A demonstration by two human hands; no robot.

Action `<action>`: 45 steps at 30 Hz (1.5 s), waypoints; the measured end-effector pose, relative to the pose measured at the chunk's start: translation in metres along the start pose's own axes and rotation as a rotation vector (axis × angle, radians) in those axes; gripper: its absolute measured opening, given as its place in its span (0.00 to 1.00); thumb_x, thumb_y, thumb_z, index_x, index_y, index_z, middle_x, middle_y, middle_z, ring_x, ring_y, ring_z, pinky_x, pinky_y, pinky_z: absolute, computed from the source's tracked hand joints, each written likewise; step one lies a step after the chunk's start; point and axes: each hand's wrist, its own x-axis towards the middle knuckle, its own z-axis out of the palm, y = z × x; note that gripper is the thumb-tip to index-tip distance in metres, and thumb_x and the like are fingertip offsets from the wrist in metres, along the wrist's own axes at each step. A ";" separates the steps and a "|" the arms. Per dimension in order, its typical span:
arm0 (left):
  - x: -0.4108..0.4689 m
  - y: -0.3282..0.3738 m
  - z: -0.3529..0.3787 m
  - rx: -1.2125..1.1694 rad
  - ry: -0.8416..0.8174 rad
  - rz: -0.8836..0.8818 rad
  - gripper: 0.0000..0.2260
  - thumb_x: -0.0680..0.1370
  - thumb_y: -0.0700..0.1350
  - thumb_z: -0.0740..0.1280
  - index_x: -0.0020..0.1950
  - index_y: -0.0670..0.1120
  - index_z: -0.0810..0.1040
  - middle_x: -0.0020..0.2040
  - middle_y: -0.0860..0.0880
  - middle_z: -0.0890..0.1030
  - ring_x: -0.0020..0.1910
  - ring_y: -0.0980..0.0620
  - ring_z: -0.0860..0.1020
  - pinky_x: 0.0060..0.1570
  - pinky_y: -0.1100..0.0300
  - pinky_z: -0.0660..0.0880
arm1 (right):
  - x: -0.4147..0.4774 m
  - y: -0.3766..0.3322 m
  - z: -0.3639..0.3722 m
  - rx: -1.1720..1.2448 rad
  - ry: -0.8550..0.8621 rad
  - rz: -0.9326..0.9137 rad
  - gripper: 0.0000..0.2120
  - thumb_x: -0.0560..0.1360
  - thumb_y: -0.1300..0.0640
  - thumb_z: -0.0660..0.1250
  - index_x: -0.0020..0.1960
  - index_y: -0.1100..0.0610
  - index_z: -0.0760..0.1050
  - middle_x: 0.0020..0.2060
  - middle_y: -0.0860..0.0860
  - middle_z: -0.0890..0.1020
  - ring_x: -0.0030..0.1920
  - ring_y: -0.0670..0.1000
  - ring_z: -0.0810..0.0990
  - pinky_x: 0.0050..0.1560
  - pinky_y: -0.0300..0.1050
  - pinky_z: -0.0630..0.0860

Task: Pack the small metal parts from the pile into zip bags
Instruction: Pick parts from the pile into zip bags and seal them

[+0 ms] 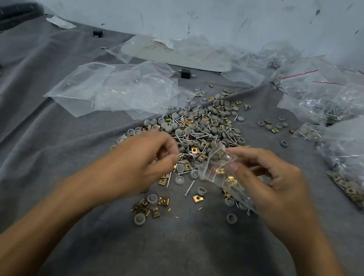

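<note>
On the left side of the grey worktop [30,148] lie some empty bags [121,89], flat and see-through, waiting to be filled. Next comes the left hand [146,158]. Its fingers are curled in and its fingertips meet the thumb, and it looks to be pinching a few thin screws [186,156] right at the near edge of the pile [204,127], though that spot is a bit blurry. The pile sits in the middle, just past both hands, and it is still big, with lots of screws, grey caps and gold clips. Just beside the left hand is a small zip bag [221,171] with some gold clips and other small parts already inside. The right hand [273,189] pinches it near its open top and holds it up over the near part of the pile. Far to the right sit many full bags [363,144] in a heap. So I think a good lot is packed, but much is left to do.
</note>
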 end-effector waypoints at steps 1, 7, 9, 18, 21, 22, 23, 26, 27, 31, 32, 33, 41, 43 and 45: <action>0.001 0.004 0.003 -0.107 0.005 0.002 0.06 0.80 0.51 0.64 0.44 0.54 0.75 0.35 0.60 0.75 0.32 0.60 0.70 0.33 0.67 0.66 | 0.000 0.000 0.001 0.000 -0.002 -0.001 0.12 0.76 0.59 0.73 0.56 0.45 0.84 0.45 0.41 0.84 0.47 0.46 0.82 0.48 0.37 0.76; 0.018 0.025 0.033 -0.474 0.016 -0.061 0.06 0.83 0.50 0.63 0.47 0.53 0.76 0.33 0.60 0.75 0.31 0.59 0.70 0.33 0.59 0.69 | 0.002 -0.002 0.005 -0.014 0.002 -0.019 0.12 0.75 0.59 0.74 0.55 0.44 0.84 0.46 0.39 0.84 0.49 0.44 0.83 0.50 0.39 0.77; 0.023 0.029 0.040 -0.507 0.028 -0.083 0.06 0.83 0.50 0.63 0.48 0.53 0.76 0.33 0.61 0.76 0.30 0.60 0.71 0.31 0.62 0.69 | 0.002 -0.001 0.005 -0.015 0.003 -0.022 0.12 0.75 0.59 0.74 0.55 0.45 0.84 0.46 0.41 0.85 0.49 0.45 0.83 0.50 0.40 0.77; 0.027 0.024 0.042 -0.504 0.044 -0.183 0.07 0.83 0.50 0.64 0.48 0.49 0.78 0.35 0.56 0.77 0.31 0.59 0.72 0.32 0.62 0.69 | 0.002 0.003 0.003 0.000 0.013 -0.009 0.12 0.76 0.60 0.74 0.55 0.46 0.84 0.45 0.41 0.84 0.47 0.45 0.83 0.49 0.41 0.77; 0.024 0.020 0.034 -0.512 0.046 -0.223 0.07 0.82 0.50 0.64 0.47 0.49 0.77 0.35 0.52 0.76 0.33 0.55 0.72 0.34 0.55 0.72 | 0.001 0.003 0.001 0.010 0.013 -0.006 0.12 0.76 0.60 0.74 0.55 0.46 0.84 0.45 0.41 0.84 0.47 0.46 0.83 0.49 0.42 0.78; 0.023 0.017 0.031 -0.471 0.048 -0.226 0.08 0.82 0.50 0.63 0.46 0.50 0.76 0.35 0.52 0.76 0.32 0.55 0.72 0.35 0.54 0.72 | 0.001 0.004 0.000 0.012 0.012 -0.006 0.12 0.76 0.60 0.74 0.55 0.46 0.84 0.45 0.42 0.84 0.47 0.47 0.83 0.48 0.42 0.78; 0.023 0.014 0.027 -0.404 0.043 -0.230 0.08 0.82 0.51 0.63 0.45 0.51 0.76 0.34 0.54 0.76 0.31 0.56 0.71 0.35 0.54 0.71 | 0.001 0.004 0.000 0.011 0.010 -0.004 0.12 0.76 0.60 0.74 0.55 0.46 0.84 0.45 0.42 0.84 0.47 0.47 0.83 0.48 0.43 0.79; 0.020 0.004 0.016 -0.212 -0.007 -0.265 0.07 0.81 0.52 0.64 0.46 0.51 0.77 0.34 0.57 0.78 0.28 0.63 0.70 0.36 0.57 0.70 | 0.001 0.004 -0.001 0.015 0.004 0.004 0.12 0.77 0.59 0.73 0.56 0.45 0.84 0.45 0.42 0.84 0.47 0.47 0.82 0.48 0.45 0.79; 0.020 0.002 0.013 -0.186 -0.018 -0.272 0.07 0.81 0.51 0.64 0.46 0.51 0.77 0.34 0.57 0.78 0.28 0.63 0.70 0.36 0.57 0.70 | 0.001 0.004 0.000 0.018 0.002 0.004 0.12 0.77 0.59 0.73 0.56 0.45 0.84 0.45 0.42 0.84 0.47 0.47 0.82 0.49 0.44 0.79; 0.016 0.008 0.007 -0.315 -0.015 -0.238 0.07 0.81 0.52 0.64 0.47 0.51 0.77 0.36 0.55 0.75 0.31 0.59 0.70 0.34 0.61 0.72 | 0.001 0.002 0.003 0.005 -0.004 0.002 0.12 0.76 0.59 0.73 0.55 0.45 0.84 0.45 0.41 0.84 0.48 0.47 0.83 0.50 0.44 0.78; 0.016 0.013 0.008 -0.365 -0.023 -0.218 0.06 0.81 0.52 0.64 0.47 0.52 0.77 0.36 0.56 0.75 0.32 0.59 0.70 0.34 0.63 0.71 | 0.001 0.002 0.003 0.000 -0.005 0.001 0.11 0.76 0.59 0.73 0.55 0.46 0.84 0.45 0.41 0.84 0.49 0.47 0.83 0.51 0.44 0.78; 0.015 0.017 0.011 -0.392 -0.037 -0.195 0.06 0.81 0.51 0.64 0.46 0.53 0.77 0.36 0.57 0.74 0.33 0.60 0.70 0.34 0.64 0.70 | 0.001 0.001 0.004 -0.006 -0.008 0.000 0.11 0.76 0.59 0.73 0.56 0.46 0.84 0.45 0.41 0.84 0.49 0.47 0.83 0.51 0.44 0.78; 0.014 0.031 0.028 -0.436 -0.001 -0.166 0.02 0.80 0.48 0.70 0.50 0.51 0.82 0.34 0.56 0.77 0.35 0.55 0.75 0.42 0.47 0.78 | 0.001 0.001 0.004 -0.014 -0.013 -0.015 0.11 0.76 0.59 0.73 0.56 0.48 0.84 0.47 0.44 0.85 0.49 0.46 0.83 0.51 0.41 0.78; 0.014 0.032 0.028 -0.454 0.036 -0.147 0.03 0.79 0.46 0.72 0.51 0.51 0.84 0.33 0.58 0.79 0.35 0.57 0.77 0.38 0.54 0.77 | 0.001 0.000 0.004 -0.014 -0.017 -0.018 0.11 0.76 0.59 0.73 0.56 0.48 0.84 0.46 0.44 0.85 0.49 0.46 0.83 0.51 0.41 0.77; 0.014 0.033 0.026 -0.497 0.036 -0.129 0.05 0.78 0.42 0.72 0.53 0.49 0.84 0.36 0.58 0.82 0.37 0.58 0.78 0.40 0.59 0.75 | 0.002 0.000 0.004 -0.009 -0.020 -0.020 0.11 0.76 0.59 0.73 0.56 0.47 0.84 0.46 0.44 0.85 0.49 0.46 0.83 0.51 0.40 0.77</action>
